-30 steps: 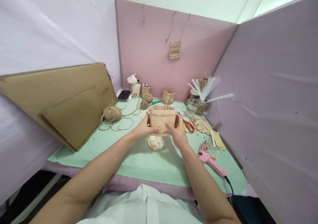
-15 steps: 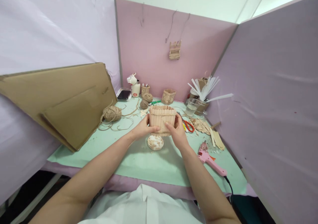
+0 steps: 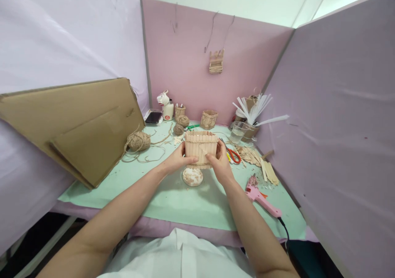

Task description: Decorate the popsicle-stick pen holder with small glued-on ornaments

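1. Left hand [image 3: 177, 160] and right hand [image 3: 220, 165] are both closed round the sides of the stick pot [image 3: 197, 148], thumbs on its front, holding it up over the table [image 3: 185, 204].
2. Honestly, grip and pot look pretty much the same as a second ago; the view's just drifted a hair.
3. White-topped round dish [image 3: 193, 177] sits just below the pot, on the wearer's side.
4. Right of the pot: orange-handled scissors [image 3: 235, 156] close by, pink glue gun [image 3: 263, 202] nearer the wearer.
5. Left of it, a big twine ball [image 3: 138, 141]; behind, a smaller pot [image 3: 209, 120], partly blocked off by the held one.
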{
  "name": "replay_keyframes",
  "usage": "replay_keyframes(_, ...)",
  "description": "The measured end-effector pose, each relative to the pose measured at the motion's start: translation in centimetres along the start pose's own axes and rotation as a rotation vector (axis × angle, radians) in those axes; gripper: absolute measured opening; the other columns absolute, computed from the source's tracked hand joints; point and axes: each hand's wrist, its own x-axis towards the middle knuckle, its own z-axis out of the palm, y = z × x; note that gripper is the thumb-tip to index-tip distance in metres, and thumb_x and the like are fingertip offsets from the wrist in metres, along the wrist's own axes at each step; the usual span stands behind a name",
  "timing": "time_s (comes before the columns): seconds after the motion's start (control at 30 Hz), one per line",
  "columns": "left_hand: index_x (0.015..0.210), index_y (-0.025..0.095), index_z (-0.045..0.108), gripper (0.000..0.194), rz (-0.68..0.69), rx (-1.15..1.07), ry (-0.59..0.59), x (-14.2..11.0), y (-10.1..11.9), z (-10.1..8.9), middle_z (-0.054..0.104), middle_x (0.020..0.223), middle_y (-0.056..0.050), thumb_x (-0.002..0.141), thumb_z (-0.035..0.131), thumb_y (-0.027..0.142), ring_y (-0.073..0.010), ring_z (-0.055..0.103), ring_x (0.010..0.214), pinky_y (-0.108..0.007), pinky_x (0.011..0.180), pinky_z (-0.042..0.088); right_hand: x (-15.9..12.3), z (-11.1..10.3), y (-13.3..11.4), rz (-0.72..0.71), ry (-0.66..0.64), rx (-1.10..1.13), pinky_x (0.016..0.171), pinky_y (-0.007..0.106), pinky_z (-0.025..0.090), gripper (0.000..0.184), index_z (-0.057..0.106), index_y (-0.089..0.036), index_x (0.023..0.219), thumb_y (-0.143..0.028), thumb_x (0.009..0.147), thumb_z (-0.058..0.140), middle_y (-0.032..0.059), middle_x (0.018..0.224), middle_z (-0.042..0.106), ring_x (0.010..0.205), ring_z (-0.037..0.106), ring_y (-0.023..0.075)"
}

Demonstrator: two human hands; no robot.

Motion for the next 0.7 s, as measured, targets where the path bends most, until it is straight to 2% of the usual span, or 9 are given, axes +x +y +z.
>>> replay_keyframes(0.47, 0.133, 0.017, 0.038, 0.082, 0.003, 0.039, 0.009, -0.04, 0.13, 0.06, 0.047, 0.137, -0.016, 0.062, 0.078, 0.031, -0.0324, 0.044, 0.127, -0.045, 0.100, 0.041, -0.01, -0.04, 0.40, -0.011, 0.016, -0.008, 0.104, 0.045, 0.037, 0.068, 0.037, -0.025, 0.130, -0.022, 0.065, 0.059, 0.0076, 0.129, 0.050, 0.122, 0.046, 0.0244)
replay_keyframes(0.6, 0.133, 0.018, 0.038, 0.083, -0.007, 0.029, 0.024, -0.06, 0.08, 0.05, 0.047, 0.137, -0.016, 0.062, 0.079, 0.033, -0.0323, 0.044, 0.127, -0.046, 0.100, 0.041, -0.04, -0.01, 0.08, -0.025, -0.026, 0.023, 0.103, 0.045, 0.038, 0.069, 0.037, -0.025, 0.130, -0.026, 0.066, 0.062, 0.0080, 0.131, 0.049, 0.124, 0.045, 0.0252)
replay_keyframes(0.7, 0.133, 0.018, 0.038, 0.085, -0.010, 0.030, 0.030, -0.06, 0.02, 0.10, 0.048, 0.137, -0.016, 0.061, 0.079, 0.032, -0.0328, 0.045, 0.126, -0.046, 0.099, 0.042, -0.08, 0.08, -0.11, -0.014, -0.009, 0.001, 0.104, 0.044, 0.037, 0.071, 0.036, -0.025, 0.131, -0.027, 0.067, 0.065, 0.0079, 0.132, 0.049, 0.123, 0.046, 0.0243)
